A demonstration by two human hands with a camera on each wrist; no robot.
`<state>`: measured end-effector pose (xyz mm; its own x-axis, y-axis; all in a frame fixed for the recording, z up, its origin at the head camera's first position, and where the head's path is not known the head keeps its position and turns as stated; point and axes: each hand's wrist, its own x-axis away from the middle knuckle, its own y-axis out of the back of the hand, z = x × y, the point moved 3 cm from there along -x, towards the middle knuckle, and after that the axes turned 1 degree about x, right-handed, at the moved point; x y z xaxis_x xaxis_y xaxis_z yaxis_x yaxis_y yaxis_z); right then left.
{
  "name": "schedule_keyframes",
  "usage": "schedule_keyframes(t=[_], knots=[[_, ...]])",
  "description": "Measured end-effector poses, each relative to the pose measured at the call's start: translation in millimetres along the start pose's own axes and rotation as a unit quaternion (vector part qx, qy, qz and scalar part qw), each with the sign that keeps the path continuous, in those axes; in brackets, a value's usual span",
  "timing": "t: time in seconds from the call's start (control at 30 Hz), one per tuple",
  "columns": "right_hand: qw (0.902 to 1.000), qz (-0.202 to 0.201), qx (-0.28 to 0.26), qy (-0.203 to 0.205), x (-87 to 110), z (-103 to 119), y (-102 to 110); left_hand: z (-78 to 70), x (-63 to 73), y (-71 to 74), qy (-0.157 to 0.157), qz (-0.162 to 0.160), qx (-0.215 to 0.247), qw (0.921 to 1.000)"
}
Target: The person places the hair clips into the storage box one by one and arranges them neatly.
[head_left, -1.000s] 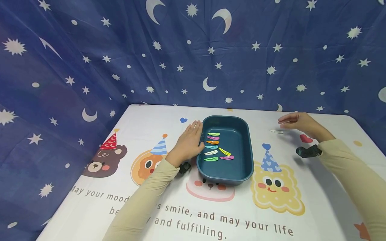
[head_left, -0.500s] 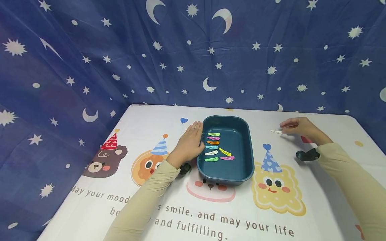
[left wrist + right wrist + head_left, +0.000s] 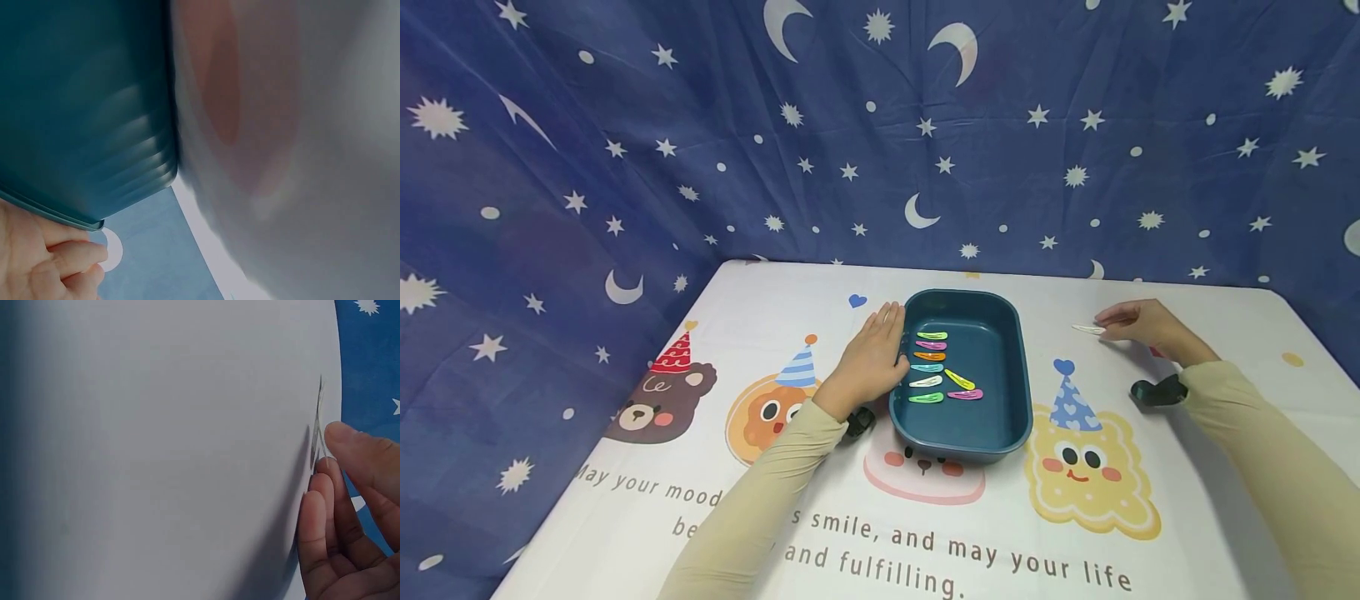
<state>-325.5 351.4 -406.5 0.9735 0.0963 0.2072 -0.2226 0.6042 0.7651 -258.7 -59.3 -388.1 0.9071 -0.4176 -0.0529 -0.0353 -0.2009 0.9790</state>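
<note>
My left hand (image 3: pixel 870 354) lies along the left rim of a dark teal tray (image 3: pixel 992 417), its fingers extended; in the left wrist view the fingers (image 3: pixel 62 253) rest at the rim. At the back right, my right hand (image 3: pixel 1146 325) pinches the right end of a white snap hair clip (image 3: pixel 1087 329) between thumb and fingers. The right wrist view shows this hair clip (image 3: pixel 317 428) edge-on, its near end at the fingertips. Inside the tray, several hair clips form a column on the left, with a yellow hair clip (image 3: pixel 959 379) and a pink hair clip (image 3: pixel 965 394) beside it.
The table has a white cloth (image 3: pixel 1000 550) printed with cartoon figures and lettering. A blue curtain (image 3: pixel 850 125) with stars and moons hangs behind and at the left. A dark wrist camera (image 3: pixel 1159 391) hangs under the right sleeve.
My right hand has come down and slightly toward me onto the white hair clip, its fingers closing at the clip's right end. The left hand and the tray stay where they were.
</note>
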Motion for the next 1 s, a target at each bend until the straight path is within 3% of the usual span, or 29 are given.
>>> schedule_keyframes(t=[0.37,1.0], knots=[[0.9999,-0.015,0.005,0.000,-0.6,0.7,-3.5,0.0,0.1,-0.4,0.002,0.001,0.004,1.0000],[0.9995,-0.006,0.030,-0.008,-3.3,1.2,-3.2,-0.5,0.2,0.2,0.002,0.004,0.002,1.0000]])
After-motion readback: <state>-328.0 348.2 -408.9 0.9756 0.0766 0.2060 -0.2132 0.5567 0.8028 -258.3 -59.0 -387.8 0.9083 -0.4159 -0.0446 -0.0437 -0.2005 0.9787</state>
